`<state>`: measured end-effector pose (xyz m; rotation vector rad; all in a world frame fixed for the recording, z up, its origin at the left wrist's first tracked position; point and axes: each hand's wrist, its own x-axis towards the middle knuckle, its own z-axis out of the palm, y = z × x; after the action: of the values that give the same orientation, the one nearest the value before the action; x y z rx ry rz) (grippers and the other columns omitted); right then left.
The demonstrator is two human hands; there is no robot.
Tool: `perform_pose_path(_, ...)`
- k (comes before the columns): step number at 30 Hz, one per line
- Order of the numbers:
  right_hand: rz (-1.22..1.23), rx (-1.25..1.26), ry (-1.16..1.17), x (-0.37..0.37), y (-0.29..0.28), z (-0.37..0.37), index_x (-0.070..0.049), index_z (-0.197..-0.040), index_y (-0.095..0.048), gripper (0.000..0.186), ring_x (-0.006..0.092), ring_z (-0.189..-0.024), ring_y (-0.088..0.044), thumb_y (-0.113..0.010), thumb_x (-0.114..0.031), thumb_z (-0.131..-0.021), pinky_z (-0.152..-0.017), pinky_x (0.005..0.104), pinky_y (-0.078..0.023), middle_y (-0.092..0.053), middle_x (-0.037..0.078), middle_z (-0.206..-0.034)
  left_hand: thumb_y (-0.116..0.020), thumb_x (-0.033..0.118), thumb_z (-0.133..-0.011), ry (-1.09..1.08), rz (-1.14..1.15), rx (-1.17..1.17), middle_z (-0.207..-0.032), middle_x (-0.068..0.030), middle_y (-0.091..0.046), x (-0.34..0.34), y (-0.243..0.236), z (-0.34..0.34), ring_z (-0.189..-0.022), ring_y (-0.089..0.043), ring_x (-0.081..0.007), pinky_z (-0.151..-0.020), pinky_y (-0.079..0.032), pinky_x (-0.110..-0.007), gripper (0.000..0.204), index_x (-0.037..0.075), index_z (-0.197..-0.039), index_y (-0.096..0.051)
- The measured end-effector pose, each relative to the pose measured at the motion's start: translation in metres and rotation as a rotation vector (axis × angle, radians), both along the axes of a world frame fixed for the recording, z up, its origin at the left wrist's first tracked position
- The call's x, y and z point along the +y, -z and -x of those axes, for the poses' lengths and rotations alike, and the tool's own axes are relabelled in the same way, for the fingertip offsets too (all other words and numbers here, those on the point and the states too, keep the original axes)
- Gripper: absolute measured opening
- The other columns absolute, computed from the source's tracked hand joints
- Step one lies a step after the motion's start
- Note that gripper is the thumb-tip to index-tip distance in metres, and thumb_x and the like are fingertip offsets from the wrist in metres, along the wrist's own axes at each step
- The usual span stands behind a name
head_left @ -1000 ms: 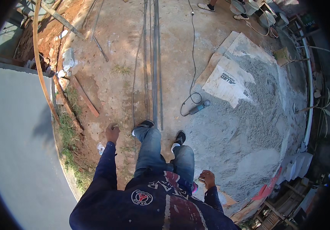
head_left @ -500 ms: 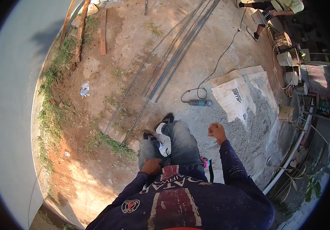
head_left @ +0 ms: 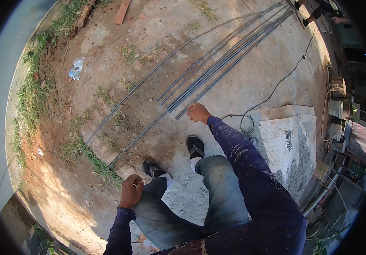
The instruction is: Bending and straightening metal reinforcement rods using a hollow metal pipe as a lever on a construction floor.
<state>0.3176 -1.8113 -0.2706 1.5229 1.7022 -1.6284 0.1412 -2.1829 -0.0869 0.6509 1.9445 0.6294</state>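
Observation:
My right hand reaches forward over the near ends of a bundle of long grey metal rods, its fingers curled together. Whether it touches a rod, or pinches some small pale thing, I cannot make out. By my left knee is my left hand, fingers bent inward, with a small pale spot showing at them. One rod juts out nearer than the rest, and another long rod lies apart to the left. Right of my forearm, the end of an angle grinder shows; the rest of it is hidden.
A black cord runs across the ground to the far right. White sacking lies on grey sand at the right, with buckets beyond. Grass tufts line the left edge. Another person's leg shows at the far right.
My right hand has swung forward and left to the rod ends. My left hand has moved left and down, off my lap. The view has shifted, bringing the rods nearer.

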Motion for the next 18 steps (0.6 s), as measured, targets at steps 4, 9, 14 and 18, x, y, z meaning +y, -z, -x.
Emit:
perform_pose_path(4,-0.126,0.142,0.103,0.037,0.104,0.075,0.006,-0.121,-0.052,0.044,0.0186,-0.065,-0.066,-0.066,-0.014,-0.085,-0.056,0.0316,-0.052,-0.067,0.014,-0.084,-0.060,0.004,-0.077,0.095,-0.057,0.477,-0.100,-0.0218,-0.062,0.003,0.194,0.112,-0.092,-0.060,-0.0374,-0.082,-0.048,-0.045,0.029,-0.002,-0.105,-0.058)
perform_pose_path(9,-0.084,0.316,0.285,0.080,0.150,0.139,0.006,-0.129,-0.042,0.051,0.0200,-0.074,-0.065,-0.065,-0.016,-0.089,-0.061,0.0328,-0.056,-0.064,0.014,-0.097,-0.063,0.002,-0.073,0.109,-0.068,0.832,-0.124,-0.0249,-0.051,0.036,0.317,0.173,-0.118,-0.046,-0.0446,-0.102,-0.036,-0.051,0.050,0.002,-0.122,-0.051)
perform_pose_path(14,0.045,0.447,0.469,0.095,0.169,0.179,0.004,-0.131,-0.038,0.052,0.0234,-0.080,-0.064,-0.064,-0.018,-0.091,-0.067,0.0373,-0.059,-0.059,0.015,-0.108,-0.069,0.007,-0.070,0.082,0.147,0.973,-0.134,-0.0252,-0.044,0.048,0.354,0.180,-0.125,-0.041,-0.0436,-0.104,-0.030,-0.055,0.070,0.006,-0.135,-0.043)
perform_pose_path(18,-0.002,0.410,0.587,0.109,0.187,0.186,0.006,-0.129,-0.043,0.051,0.0259,-0.080,-0.065,-0.064,-0.021,-0.091,-0.068,0.0380,-0.059,-0.060,0.017,-0.106,-0.073,0.015,-0.071,0.008,0.096,0.954,-0.138,-0.0223,-0.040,0.063,0.338,0.164,-0.128,-0.038,-0.0394,-0.105,-0.026,-0.057,0.078,0.011,-0.141,-0.039)
